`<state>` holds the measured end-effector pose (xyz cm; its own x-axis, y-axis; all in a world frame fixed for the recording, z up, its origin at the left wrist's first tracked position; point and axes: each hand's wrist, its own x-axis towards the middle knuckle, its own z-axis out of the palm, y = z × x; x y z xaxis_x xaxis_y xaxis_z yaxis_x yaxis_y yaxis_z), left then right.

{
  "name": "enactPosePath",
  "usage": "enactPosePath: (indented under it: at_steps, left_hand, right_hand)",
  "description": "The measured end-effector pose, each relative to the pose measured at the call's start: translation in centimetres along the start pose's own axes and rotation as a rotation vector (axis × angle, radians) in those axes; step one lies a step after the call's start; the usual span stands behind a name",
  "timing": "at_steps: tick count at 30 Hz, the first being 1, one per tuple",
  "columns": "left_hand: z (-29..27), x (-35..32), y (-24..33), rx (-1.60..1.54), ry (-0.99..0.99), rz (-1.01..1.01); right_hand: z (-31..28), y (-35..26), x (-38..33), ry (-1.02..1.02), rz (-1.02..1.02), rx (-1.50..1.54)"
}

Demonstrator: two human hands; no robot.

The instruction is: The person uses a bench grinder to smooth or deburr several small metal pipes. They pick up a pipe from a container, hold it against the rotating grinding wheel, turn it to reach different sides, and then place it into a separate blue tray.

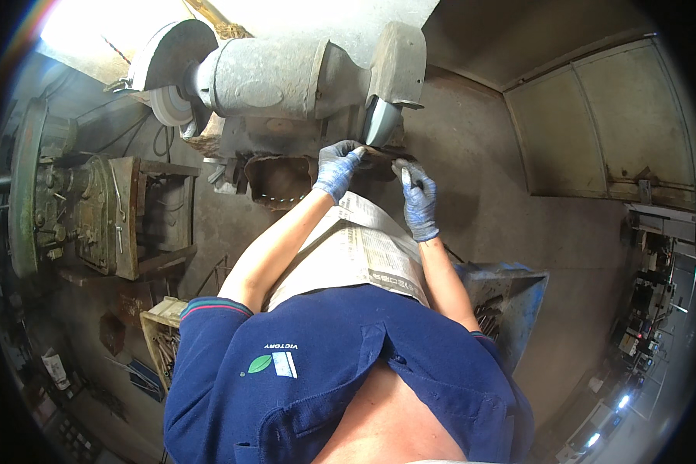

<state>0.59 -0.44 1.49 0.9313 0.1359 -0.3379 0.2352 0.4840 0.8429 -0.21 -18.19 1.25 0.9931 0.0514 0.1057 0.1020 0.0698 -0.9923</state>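
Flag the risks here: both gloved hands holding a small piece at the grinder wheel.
1. Left hand and right hand sit very close to the grinding wheel; a slip could likely bring fingers onto it.
2. The small dark workpiece could catch and kick out.
3. The newspaper on the lap might snag or catch sparks.

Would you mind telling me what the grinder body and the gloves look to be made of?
The grinder body looks like cast metal, dull grey and dusty. The gloves on the left hand and right hand seem knitted fabric, blue-grey, with a ribbed weave and grimy patches.
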Motion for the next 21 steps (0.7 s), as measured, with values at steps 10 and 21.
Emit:
enactPosePath:
  at_steps: [10, 21]
  left_hand:
    - [-3.4, 0.1, 1.2, 0.034, 0.082, 0.014]
    - [-0.5, 0.9, 0.3, 0.136, 0.069, 0.003]
  right_hand:
    - [3.5, 1.3, 0.5, -0.073, 0.011, 0.046]
    - [-0.4, 2.3, 1.0, -0.080, 0.142, 0.032]
